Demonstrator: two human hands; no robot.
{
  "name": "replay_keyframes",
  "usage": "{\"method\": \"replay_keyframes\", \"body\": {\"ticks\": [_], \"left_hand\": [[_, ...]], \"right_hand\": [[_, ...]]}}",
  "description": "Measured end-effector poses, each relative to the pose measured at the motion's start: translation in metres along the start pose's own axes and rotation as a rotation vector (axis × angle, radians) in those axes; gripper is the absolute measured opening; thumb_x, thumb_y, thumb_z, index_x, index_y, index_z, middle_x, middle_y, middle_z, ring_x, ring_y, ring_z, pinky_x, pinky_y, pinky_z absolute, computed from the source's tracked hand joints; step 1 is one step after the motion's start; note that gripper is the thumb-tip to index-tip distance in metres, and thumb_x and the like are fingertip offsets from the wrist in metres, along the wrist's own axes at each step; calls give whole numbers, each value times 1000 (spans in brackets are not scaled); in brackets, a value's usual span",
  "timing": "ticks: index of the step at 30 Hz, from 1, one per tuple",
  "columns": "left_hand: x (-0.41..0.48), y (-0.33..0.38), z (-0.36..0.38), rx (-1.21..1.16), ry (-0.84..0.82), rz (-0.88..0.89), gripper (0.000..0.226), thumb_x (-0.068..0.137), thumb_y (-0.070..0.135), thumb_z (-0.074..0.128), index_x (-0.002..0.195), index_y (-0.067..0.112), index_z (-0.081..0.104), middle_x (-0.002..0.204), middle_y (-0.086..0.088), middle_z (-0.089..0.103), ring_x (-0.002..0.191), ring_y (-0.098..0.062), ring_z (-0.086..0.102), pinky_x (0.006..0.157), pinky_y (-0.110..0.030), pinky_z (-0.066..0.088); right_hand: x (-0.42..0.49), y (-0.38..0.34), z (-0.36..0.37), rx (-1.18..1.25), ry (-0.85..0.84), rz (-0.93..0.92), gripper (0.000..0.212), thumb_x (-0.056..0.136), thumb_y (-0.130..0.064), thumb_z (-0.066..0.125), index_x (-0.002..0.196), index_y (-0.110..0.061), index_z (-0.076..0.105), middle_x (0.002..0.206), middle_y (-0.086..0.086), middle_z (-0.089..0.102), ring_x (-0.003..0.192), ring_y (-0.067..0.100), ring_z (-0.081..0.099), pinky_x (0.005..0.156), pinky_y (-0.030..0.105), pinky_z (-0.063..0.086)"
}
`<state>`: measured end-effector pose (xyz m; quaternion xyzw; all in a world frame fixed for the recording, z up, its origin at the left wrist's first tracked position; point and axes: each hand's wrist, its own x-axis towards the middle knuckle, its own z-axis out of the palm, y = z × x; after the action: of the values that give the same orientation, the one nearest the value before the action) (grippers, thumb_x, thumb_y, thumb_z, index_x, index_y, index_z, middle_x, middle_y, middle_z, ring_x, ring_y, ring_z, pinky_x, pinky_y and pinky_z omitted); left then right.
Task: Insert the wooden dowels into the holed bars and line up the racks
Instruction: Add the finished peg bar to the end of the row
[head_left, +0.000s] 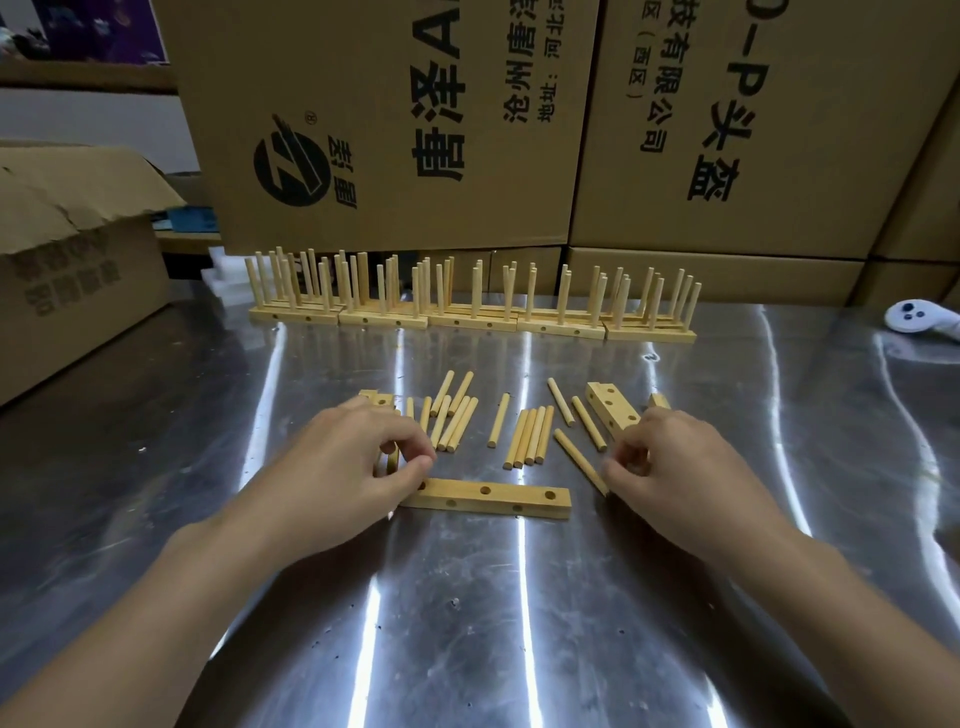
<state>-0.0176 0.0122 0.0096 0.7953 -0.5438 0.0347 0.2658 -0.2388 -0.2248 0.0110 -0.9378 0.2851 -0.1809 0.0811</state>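
Observation:
A holed wooden bar lies flat on the steel table in front of me. My left hand rests at its left end, thumb and fingers curled over a dowel that is mostly hidden. My right hand pinches the near end of a loose dowel to the right of the bar. Several loose dowels lie in clusters beyond the bar. Another holed bar lies behind my right hand. Several finished racks stand in a row at the back.
Tall cardboard boxes wall off the back edge. An open carton sits at the left. A white controller lies at the far right. A short wooden piece peeks out behind my left hand.

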Motion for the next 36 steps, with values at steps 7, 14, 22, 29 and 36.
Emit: {"method": "replay_keyframes", "body": {"ticks": [7,14,22,29,36], "left_hand": [[-1,6,3,8,5,42,15,98,49,63,95,40,76,104,35,61,103,4,54,76,-21,40],[-1,28,15,-152,76,43,25,97,59,59,103,42,76,97,30,68,104,2,56,79,-19,41],[2,62,22,-832,219,-62,17,98,33,73,97,23,87,85,7,79,85,-2,70,80,-14,51],[2,54,-3,-527,92,6,36,89,58,68,119,42,79,102,16,73,99,-6,67,86,-17,50],[-4,15,-29,29,-352,-194,34,74,64,89,104,52,78,97,25,65,89,9,57,66,-16,41]], "right_hand": [[-4,-7,0,-7,-37,-13,32,90,-62,71,76,-33,71,85,-14,58,85,5,54,70,29,49],[-1,-12,-8,469,109,-52,18,94,-45,73,81,-32,74,78,-9,66,71,11,56,60,30,42],[-20,-49,4,682,-87,-289,14,94,-39,77,89,-26,77,77,-8,70,73,8,61,66,15,40],[-18,-51,1,932,-39,-225,9,96,-20,75,90,-14,77,75,7,73,71,30,66,65,37,51],[-11,-35,-7,979,-67,-58,12,90,-2,79,94,-12,78,79,7,80,77,19,79,58,14,48]]}}
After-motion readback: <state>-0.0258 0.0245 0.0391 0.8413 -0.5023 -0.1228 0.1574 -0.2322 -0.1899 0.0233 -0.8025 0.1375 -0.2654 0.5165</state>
